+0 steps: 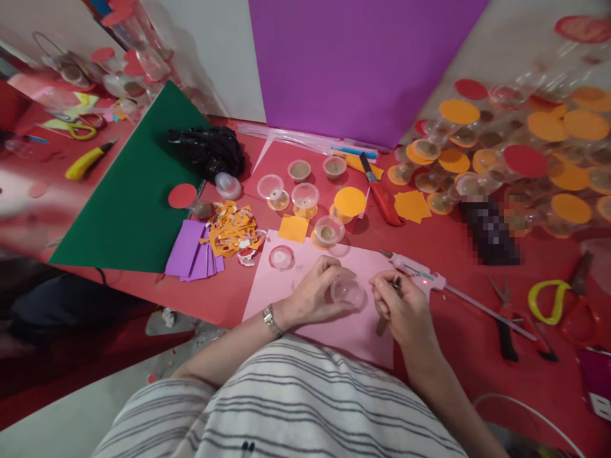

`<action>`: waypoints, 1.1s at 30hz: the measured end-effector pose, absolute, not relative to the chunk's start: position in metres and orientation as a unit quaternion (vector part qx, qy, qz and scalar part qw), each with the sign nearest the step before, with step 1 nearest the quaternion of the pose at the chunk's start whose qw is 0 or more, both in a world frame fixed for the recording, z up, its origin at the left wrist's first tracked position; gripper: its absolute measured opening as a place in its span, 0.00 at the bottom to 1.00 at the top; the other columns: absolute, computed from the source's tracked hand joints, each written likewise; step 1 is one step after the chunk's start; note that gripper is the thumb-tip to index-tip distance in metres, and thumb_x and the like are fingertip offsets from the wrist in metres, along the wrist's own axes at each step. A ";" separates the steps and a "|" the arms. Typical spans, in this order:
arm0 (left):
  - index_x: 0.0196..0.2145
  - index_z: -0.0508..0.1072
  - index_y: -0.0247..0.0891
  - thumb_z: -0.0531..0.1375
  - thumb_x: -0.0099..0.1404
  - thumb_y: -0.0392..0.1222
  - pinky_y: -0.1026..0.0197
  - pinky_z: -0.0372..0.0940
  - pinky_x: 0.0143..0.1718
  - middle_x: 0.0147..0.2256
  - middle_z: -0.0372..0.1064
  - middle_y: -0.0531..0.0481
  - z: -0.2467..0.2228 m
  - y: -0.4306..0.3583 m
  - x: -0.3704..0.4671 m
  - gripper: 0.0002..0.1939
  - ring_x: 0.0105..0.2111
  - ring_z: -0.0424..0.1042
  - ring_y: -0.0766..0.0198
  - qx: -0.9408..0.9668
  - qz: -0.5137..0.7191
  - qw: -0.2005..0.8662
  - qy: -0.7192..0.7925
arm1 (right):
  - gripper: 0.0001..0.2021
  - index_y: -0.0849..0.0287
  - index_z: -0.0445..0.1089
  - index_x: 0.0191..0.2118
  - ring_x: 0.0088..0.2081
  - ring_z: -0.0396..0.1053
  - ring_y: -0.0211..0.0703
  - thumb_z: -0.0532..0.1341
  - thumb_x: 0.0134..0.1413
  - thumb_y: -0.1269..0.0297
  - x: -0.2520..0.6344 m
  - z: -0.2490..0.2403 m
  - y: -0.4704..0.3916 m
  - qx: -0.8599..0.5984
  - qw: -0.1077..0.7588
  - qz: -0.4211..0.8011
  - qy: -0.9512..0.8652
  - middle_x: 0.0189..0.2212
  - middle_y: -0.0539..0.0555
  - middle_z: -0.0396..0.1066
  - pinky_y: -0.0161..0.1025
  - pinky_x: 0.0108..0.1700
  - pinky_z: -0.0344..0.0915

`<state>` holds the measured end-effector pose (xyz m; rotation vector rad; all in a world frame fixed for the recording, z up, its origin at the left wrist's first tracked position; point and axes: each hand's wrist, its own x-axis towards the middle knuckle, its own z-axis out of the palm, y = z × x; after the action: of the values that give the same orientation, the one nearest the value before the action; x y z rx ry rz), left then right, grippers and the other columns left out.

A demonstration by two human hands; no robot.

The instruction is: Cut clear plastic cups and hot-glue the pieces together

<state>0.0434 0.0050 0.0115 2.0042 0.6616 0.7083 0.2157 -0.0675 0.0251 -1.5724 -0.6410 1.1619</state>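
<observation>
My left hand is closed around a small clear plastic cup, tilted above a pink sheet. To its right, my right hand grips a thin brownish tool; its dark end shows above the fingers, and its kind is unclear. Just beyond that hand lies a pale pink glue gun with a small red light and a long glue stick in its back. A round clear lid rests on the pink sheet. Beyond the sheet stands a clear cup on an orange disc.
Orange paper scraps and purple paper pieces lie left, beside a green board. A red utility knife lies behind. Cup assemblies with orange discs crowd the right, near pliers and yellow-handled scissors.
</observation>
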 end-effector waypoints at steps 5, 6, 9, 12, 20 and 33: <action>0.53 0.66 0.38 0.67 0.60 0.43 0.51 0.66 0.50 0.47 0.71 0.42 0.009 0.005 0.048 0.25 0.47 0.70 0.54 0.818 0.226 0.427 0.314 | 0.10 0.58 0.67 0.29 0.14 0.52 0.27 0.66 0.50 0.57 0.220 0.033 -0.069 -0.635 0.572 0.463 -0.234 0.18 0.43 0.61 0.28 0.15 0.47; 0.53 0.66 0.38 0.67 0.60 0.41 0.50 0.66 0.50 0.47 0.71 0.42 0.009 0.005 0.048 0.24 0.47 0.71 0.54 0.819 0.213 0.420 0.328 | 0.10 0.58 0.68 0.29 0.14 0.52 0.26 0.66 0.50 0.59 0.220 0.033 -0.070 -0.630 0.582 0.461 -0.228 0.18 0.43 0.62 0.28 0.15 0.47; 0.53 0.65 0.39 0.65 0.60 0.37 0.49 0.65 0.51 0.47 0.72 0.42 0.008 0.004 0.050 0.24 0.47 0.71 0.53 0.822 0.183 0.393 0.371 | 0.08 0.58 0.68 0.32 0.13 0.53 0.26 0.66 0.51 0.61 0.220 0.034 -0.073 -0.622 0.594 0.458 -0.225 0.20 0.45 0.68 0.27 0.15 0.47; 0.54 0.65 0.39 0.64 0.60 0.35 0.48 0.66 0.51 0.46 0.72 0.42 0.006 0.003 0.050 0.25 0.47 0.71 0.52 0.828 0.174 0.369 0.385 | 0.08 0.57 0.66 0.33 0.13 0.52 0.26 0.65 0.51 0.61 0.220 0.035 -0.075 -0.621 0.594 0.457 -0.229 0.21 0.46 0.71 0.27 0.14 0.48; 0.56 0.62 0.34 0.55 0.56 0.26 0.47 0.69 0.49 0.49 0.72 0.37 0.011 0.008 0.041 0.29 0.48 0.73 0.51 0.865 0.170 0.310 0.357 | 0.16 0.57 0.65 0.31 0.10 0.51 0.28 0.68 0.47 0.51 0.220 0.039 -0.080 -0.646 0.544 0.482 -0.232 0.21 0.47 0.73 0.28 0.07 0.53; 0.57 0.68 0.39 0.56 0.71 0.43 0.60 0.70 0.47 0.45 0.72 0.41 0.053 0.001 0.029 0.18 0.45 0.73 0.60 0.857 0.190 0.402 0.259 | 0.14 0.56 0.65 0.34 0.12 0.48 0.25 0.69 0.49 0.55 0.199 0.034 -0.075 -0.578 0.514 0.587 -0.236 0.19 0.43 0.67 0.24 0.12 0.45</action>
<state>0.0293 0.0005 0.0525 2.1666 0.6536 0.4806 0.1990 -0.0754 0.0344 -1.3903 -0.5670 1.4119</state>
